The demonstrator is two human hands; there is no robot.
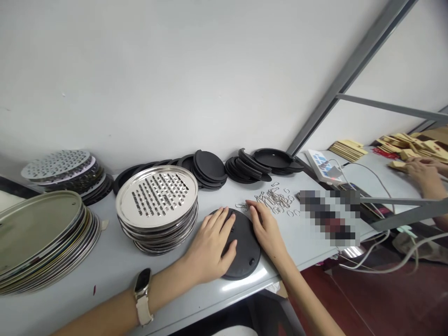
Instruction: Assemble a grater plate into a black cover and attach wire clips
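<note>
My left hand (213, 245) lies palm down over a round black disc (243, 261), fingers stretched across its upper left part. The disc sits flat near the table's front edge and has small raised knobs; my hand hides part of it. At the disc's right rim is my right hand (266, 228). Its thumb and forefinger come together at a small metal ring clip (241, 206), just past the disc's far edge. To the right of that clip, a loose pile of similar metal clips and rings (278, 199) is spread on the table.
Left of my hands stands a stack of round metal grater plates (157, 196), with a stack of oval plates (38, 228) farther left. Black round parts (210, 168) line the wall. A grey metal frame (350, 74) rises at right, where another person's hands (423, 175) handle wooden pieces (416, 144).
</note>
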